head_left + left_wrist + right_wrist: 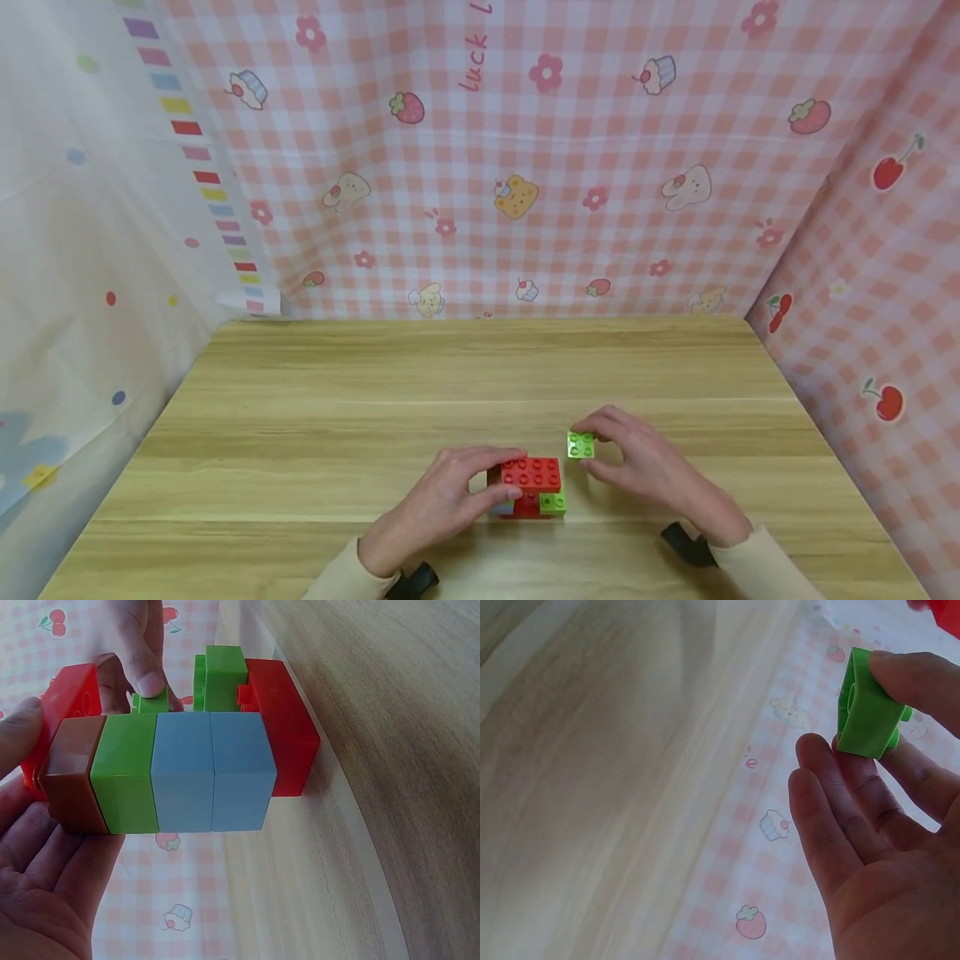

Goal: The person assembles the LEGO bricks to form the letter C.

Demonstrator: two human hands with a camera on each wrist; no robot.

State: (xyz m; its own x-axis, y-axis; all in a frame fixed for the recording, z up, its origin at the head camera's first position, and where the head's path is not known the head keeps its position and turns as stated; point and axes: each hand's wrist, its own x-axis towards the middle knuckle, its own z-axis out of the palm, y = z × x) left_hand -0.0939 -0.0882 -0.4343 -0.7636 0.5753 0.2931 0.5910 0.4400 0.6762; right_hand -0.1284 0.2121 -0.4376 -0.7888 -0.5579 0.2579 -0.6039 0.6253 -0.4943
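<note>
My left hand [442, 502] grips the red top brick [532, 475] of a toy-block build, thumb on the near side and fingers on the far side. In the left wrist view, a column of a brown brick [73, 772], a green brick [125, 774] and two blue-grey bricks [244, 772] joins that top brick to a red base brick [291, 735]. Another green brick [226, 679] sits on the base's other end. To the right of the build, my right hand [648, 462] pinches a loose green two-by-two brick [581, 445], studs up, apart from the build.
The build stands on a wood-grain table [337, 400]. A pink checked cloth [480, 167] hangs behind the table, with more cloth at both sides. Dark straps [686, 546] are at both wrists.
</note>
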